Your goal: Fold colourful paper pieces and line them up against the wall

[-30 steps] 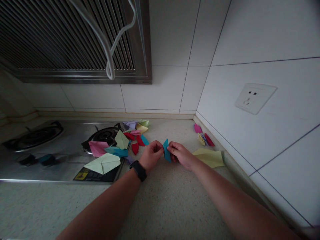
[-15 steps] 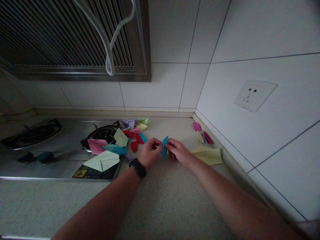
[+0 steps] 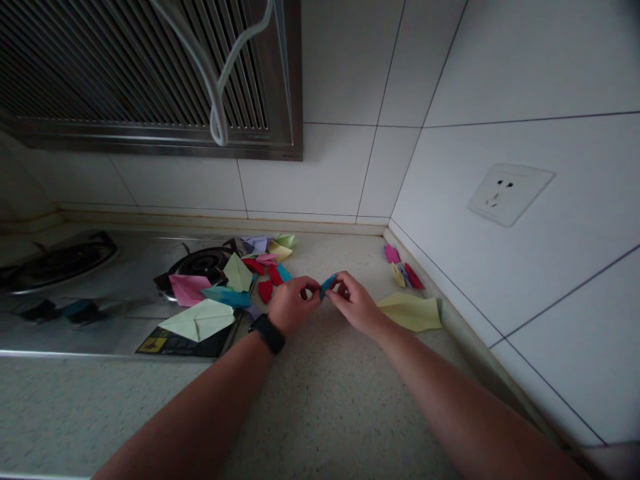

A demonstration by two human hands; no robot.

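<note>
"What's in the grip?"

"A small blue paper (image 3: pixel 327 285), over the bare stretch of counter (image 3: pixel 345 407). The left hand (image 3: pixel 293 305) pinches its near end between thumb and finger; the right hand (image 3: pixel 356 303) pinches the far end."

"And the surface?"

"Speckled stone, with a steel cooktop (image 3: pixel 135 283) set in at the left. White tiled walls (image 3: pixel 330 187) meet in a corner behind. A slatted range hood (image 3: pixel 145 73) hangs above, a white cable (image 3: pixel 218 123) looped before it; a socket (image 3: pixel 510 193) sits on the right wall."

"Count things for me."

"Two burners (image 3: pixel 205 263), two knobs (image 3: pixel 80 312), one black watch (image 3: pixel 269 333) on the left wrist. Left of the hands: three red pieces (image 3: pixel 265 291), two large pale green folds (image 3: pixel 200 320), one large pink fold (image 3: pixel 188 289), one large blue fold (image 3: pixel 227 296). On the right, one yellow sheet (image 3: pixel 413 312), and near the wall one magenta piece (image 3: pixel 392 253)."

"What's unclear?"

"The blue paper's creases, mostly covered by fingertips. The back pile (image 3: pixel 270 247) overlaps too much to count. Beside the magenta piece, a yellow-and-red cluster (image 3: pixel 414 277) blurs together. The hood runs off the top and left edges, and both forearms leave at the bottom."
</note>
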